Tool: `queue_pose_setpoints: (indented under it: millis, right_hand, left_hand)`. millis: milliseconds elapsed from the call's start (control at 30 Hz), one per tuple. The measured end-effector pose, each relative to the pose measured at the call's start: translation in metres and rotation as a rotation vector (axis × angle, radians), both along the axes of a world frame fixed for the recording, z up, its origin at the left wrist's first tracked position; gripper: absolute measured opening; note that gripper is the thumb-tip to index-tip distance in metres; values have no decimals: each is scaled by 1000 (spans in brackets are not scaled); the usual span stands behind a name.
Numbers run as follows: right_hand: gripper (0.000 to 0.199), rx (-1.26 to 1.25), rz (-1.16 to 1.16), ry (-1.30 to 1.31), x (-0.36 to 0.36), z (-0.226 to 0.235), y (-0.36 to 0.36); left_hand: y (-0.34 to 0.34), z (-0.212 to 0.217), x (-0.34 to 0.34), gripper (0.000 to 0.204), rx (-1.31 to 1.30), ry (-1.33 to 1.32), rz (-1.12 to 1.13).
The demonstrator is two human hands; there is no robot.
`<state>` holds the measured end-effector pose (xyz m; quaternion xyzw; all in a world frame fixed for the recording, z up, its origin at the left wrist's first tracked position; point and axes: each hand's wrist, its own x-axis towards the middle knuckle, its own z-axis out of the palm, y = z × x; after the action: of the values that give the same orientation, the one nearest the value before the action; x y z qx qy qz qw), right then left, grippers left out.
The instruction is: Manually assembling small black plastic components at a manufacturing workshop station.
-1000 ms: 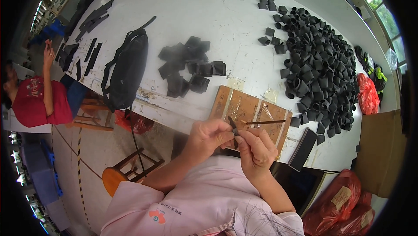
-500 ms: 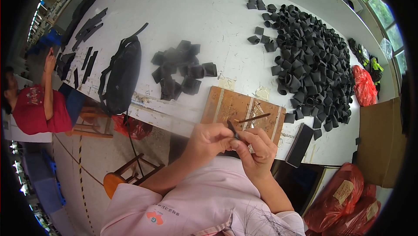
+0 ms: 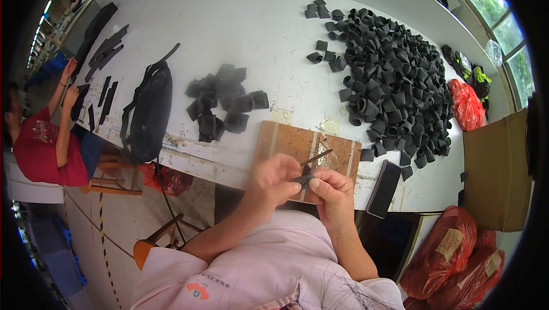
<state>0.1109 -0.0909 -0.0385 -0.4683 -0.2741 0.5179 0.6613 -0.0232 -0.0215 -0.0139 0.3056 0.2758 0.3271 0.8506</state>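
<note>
Hands meet above a brown wooden board [image 3: 286, 141]: left hand [image 3: 274, 178] and right hand [image 3: 331, 193] both pinch a small black rubber piece [image 3: 303, 181], thin wooden stick [image 3: 316, 157] pointing to 2 o'clock

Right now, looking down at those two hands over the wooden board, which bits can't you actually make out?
- Head view: the small black piece between the left hand and right hand is mostly covered by fingers; its shape is unclear.
- The thin stick: its lower end is hidden behind the hands.
- The wooden board: its near edge is hidden by both hands.
- The black pile: single pieces blur together.
</note>
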Motion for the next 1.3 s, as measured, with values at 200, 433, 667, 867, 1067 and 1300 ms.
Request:
queue_pose_setpoints:
  millis: [200, 433, 667, 867, 1067, 1300]
  right_hand:
    - [19, -212, 199, 301, 5, 12, -3]
    - [21, -15, 177, -38, 25, 66, 21]
    - [23, -38, 233, 158, 31, 29, 43]
    - [24, -24, 272, 126, 38, 33, 51]
    - [27, -6, 351, 60, 40, 13, 40]
    - [17, -38, 9, -766, 42, 37, 40]
  left_hand:
    - [-17, -12, 22, 22, 731, 357, 397]
    - [21, 31, 15, 31, -208, -411, -211]
    - [32, 1, 22, 22, -307, -310, -101]
    - [36, 6, 22, 19, -440, -497, -180]
    - [19, -8, 18, 20, -291, -301, -132]
    - [25, 16, 26, 38, 665, 213, 213]
